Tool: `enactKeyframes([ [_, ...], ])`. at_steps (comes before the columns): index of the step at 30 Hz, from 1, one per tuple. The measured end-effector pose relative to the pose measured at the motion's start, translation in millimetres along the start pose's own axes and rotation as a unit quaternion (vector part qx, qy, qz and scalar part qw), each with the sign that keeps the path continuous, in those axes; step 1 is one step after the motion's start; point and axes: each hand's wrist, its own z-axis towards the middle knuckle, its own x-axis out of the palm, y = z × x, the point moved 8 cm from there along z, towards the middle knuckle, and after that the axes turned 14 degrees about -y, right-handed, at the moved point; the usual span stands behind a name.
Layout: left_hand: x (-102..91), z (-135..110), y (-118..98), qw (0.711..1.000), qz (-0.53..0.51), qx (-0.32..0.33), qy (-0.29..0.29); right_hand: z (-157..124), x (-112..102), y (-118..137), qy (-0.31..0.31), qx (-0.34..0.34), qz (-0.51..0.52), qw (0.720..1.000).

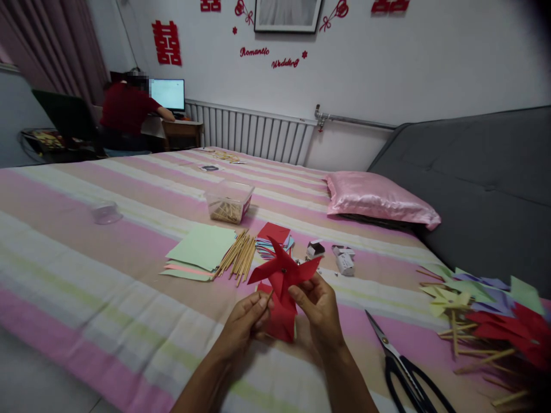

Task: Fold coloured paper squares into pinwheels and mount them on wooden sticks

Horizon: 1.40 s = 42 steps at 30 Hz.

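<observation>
A red paper pinwheel (282,274) with a small dark pin at its centre is held up between my hands. My left hand (248,314) is closed round its thin wooden stick (270,296). With thumb and fingers, my right hand (317,303) pinches the pinwheel's right blade. Under it on the bed lies more red paper (282,321). Just beyond are a bundle of wooden sticks (238,257), a stack of light green paper sheets (202,248) and a pile of small coloured squares (274,235), red on top.
Black-handled scissors (398,355) lie right of my hands, near a heap of finished pinwheels (486,304). Farther off stand a clear plastic box (229,201) of sticks, small boxes (344,263) and a pink pillow (379,198). A person (127,109) sits at a desk.
</observation>
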Motion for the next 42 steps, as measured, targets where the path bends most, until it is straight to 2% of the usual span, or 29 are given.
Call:
enactKeyframes([
  [5,-2.8,2.5,1.9,0.999,-0.023,-0.019,-0.010,3.7,-6.8,-13.1,-0.058,0.052,0.000,0.997],
  [8,-4.3,3.1,2.6,0.999,-0.018,-0.021,-0.018,6.4,-11.7,-11.8,-0.097,0.053,-0.015,0.994],
  [17,-5.7,1.0,11.5,0.999,-0.013,-0.027,-0.028,6.8,-16.3,-3.4,-0.116,0.026,-0.061,0.991],
  [24,-7.1,-1.6,21.5,0.999,-0.015,-0.023,-0.042,7.5,-18.7,-11.7,-0.090,0.056,-0.071,0.992],
  [32,-14.7,5.3,25.8,0.995,-0.033,-0.039,-0.082,11.4,-23.4,-26.5,-0.106,0.102,-0.058,0.987],
  [38,-9.6,5.9,33.4,0.996,-0.034,-0.047,-0.071,11.6,-7.1,-20.9,-0.057,0.091,0.002,0.994],
  [42,-6.1,5.5,40.0,0.996,-0.026,-0.050,-0.064,10.2,-5.1,-25.4,-0.083,0.105,0.056,0.989],
])
